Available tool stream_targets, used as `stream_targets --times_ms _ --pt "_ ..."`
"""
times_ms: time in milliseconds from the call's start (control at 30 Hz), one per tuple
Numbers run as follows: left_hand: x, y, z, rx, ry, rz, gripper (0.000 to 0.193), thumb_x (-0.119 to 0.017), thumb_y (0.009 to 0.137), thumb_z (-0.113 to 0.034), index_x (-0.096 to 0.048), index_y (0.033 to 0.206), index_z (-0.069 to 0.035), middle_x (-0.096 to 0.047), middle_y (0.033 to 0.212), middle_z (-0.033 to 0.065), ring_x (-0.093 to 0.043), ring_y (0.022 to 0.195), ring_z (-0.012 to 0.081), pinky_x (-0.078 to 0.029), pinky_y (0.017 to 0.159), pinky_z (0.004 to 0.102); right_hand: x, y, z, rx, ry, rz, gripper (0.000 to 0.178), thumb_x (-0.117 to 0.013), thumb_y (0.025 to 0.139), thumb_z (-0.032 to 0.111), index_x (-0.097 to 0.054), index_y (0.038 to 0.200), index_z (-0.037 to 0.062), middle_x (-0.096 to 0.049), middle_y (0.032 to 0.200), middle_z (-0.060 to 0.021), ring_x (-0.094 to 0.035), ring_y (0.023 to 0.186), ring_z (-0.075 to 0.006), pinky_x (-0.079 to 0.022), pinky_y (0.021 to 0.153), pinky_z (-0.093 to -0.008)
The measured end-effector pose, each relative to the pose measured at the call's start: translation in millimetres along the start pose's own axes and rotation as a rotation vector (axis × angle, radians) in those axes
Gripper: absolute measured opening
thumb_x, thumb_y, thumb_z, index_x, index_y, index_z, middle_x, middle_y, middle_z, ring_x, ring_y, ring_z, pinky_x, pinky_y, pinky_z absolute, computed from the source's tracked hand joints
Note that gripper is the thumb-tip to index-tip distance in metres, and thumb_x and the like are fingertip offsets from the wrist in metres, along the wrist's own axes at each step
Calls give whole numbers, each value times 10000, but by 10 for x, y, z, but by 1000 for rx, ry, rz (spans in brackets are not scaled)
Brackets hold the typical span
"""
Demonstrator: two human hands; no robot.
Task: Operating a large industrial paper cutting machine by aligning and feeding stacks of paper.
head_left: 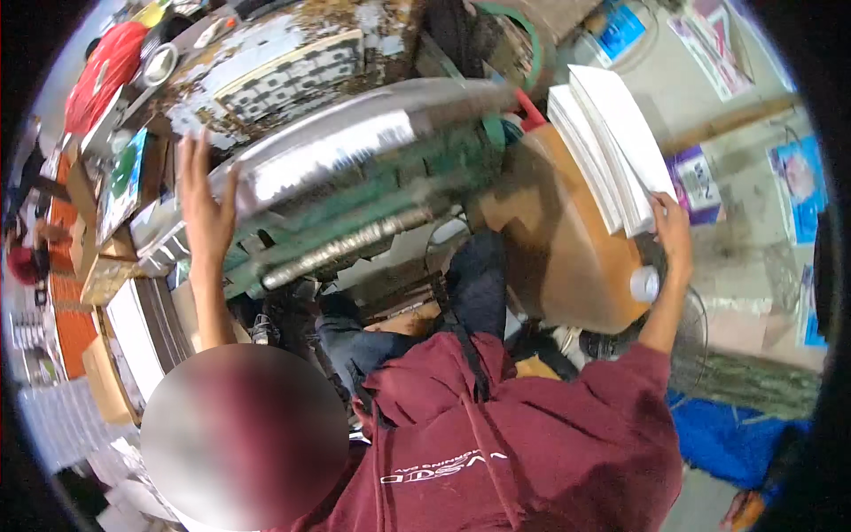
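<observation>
My left hand (208,199) is raised with its fingers spread, holding nothing. It is beside the left end of a green metal machine (355,213), near the grey upper plate (443,99) that carries a pale strip. On my right, my right hand (671,232) pinches the near corner of the top white sheet (616,115) on a stack of white paper (581,160). The sheet's near part is slightly lifted from the stack. Beneath the stack is a brown board surface (554,257), with a small roll of clear tape (645,283) at its right edge.
A worn machine face with a patterned plate (297,80) stands behind the green bed. To the left are a stack of white boards (142,332), cardboard boxes (108,377) and a red plastic bag (108,71). Printed sheets (795,186) and a blue tarp (731,439) are on the right.
</observation>
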State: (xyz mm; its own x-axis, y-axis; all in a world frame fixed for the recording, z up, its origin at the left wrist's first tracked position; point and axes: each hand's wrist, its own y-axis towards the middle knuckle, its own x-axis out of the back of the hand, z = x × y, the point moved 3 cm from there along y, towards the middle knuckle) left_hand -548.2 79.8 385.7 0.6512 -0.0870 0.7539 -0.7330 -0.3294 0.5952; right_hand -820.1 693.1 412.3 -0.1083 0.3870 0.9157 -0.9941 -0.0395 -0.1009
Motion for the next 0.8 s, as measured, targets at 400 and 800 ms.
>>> stream_targets --times_ms 400,800 --pt "-629 -1287 7 244 76 811 867 -340 934 -674 -176 1541 -77 -148 1595 185 -65 1490 327 -44 1195 500 182 -55 60 359 -89 -803 259 -472 1009 137 -629 1165 2 -669 1146 -174 -650 1046 -291 -501 900 -355" --pt "1494 -2063 -215 527 301 298 644 -441 834 84 -500 1404 -210 -536 1380 125 -480 1307 321 -375 1098 442 -496 -330 -433 417 -285 -490 264 -518 990 109 -614 1221 26 -648 1196 -167 -638 1070 -319 -523 869 -373"
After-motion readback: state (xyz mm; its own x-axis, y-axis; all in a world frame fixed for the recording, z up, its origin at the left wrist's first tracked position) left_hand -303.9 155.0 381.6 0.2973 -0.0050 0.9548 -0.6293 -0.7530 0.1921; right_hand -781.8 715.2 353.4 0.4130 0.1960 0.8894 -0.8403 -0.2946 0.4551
